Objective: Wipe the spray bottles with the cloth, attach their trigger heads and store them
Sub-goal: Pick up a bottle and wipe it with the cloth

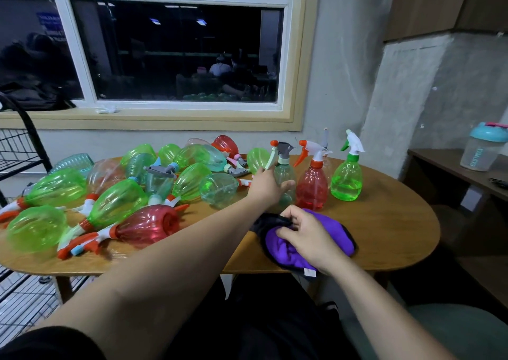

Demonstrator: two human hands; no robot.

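Left hand [268, 183] grasps the pale-teal see-through plastic spray bottle w/ grey trigger head [284, 168], thumb across its front. Right hand [305, 236] clutches the bunched purple cloth w/ black edging [332, 229] at the bottle's 6 o'clock. The bottle stands upright on the oval wooden counter [384, 222], 1st of 3 in a row running to 3 o'clock. Best approach, imo: lift by the body, not the head, then turn it vs. the cloth. It looks ribbed, thin-walled and light, so prob. tips easily.
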